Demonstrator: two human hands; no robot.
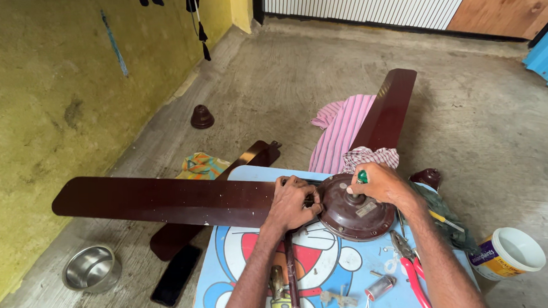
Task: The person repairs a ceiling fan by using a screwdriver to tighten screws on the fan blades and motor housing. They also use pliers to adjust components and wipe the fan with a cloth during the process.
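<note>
Brown and glossy, the round metal ceiling-fan motor housing [358, 213] sits on a small blue cartoon-printed table [328, 275] with 2 long brown blades attached, 1 [165, 200] running out left past the table edge and 1 [387, 109] angling away, while a 3rd blade [226, 193] lies on the concrete floor [469, 114]. The left hand [291, 204] is clenched over the near blade's root beside the housing, and the right hand [380, 185] grasps a green-handled screwdriver [362, 177] upright over the hub. On the table's right edge lie 1 pair of red-handled pliers [411, 268]; wide bare floor opens beyond.
</note>
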